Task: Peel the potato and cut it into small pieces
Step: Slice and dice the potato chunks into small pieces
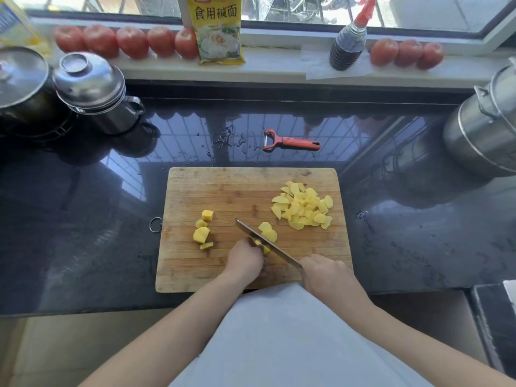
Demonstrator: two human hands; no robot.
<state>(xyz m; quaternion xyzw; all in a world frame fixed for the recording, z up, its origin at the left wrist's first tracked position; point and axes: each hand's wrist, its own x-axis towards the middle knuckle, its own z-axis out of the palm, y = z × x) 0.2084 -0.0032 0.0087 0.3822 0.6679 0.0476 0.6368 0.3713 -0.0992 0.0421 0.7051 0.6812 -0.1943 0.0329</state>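
A wooden cutting board [223, 188] lies on the dark counter. My left hand [245, 258] holds a small yellow potato chunk [265, 248] down near the board's front middle. My right hand [325, 272] grips the handle of a cleaver [262, 240], whose blade runs diagonally against that chunk. Two cut slices [268, 231] lie just beyond the blade. A pile of slices [303, 206] sits at the board's right. Several larger peeled chunks [202, 230] wait at the left of the board.
A red peeler [293, 141] lies on the counter behind the board, beside water drops. Steel pots stand at the left [92, 90] and right [483, 129]. Tomatoes [125, 41], a yellow packet [217, 29] and a dark sauce bottle [347, 43] line the windowsill.
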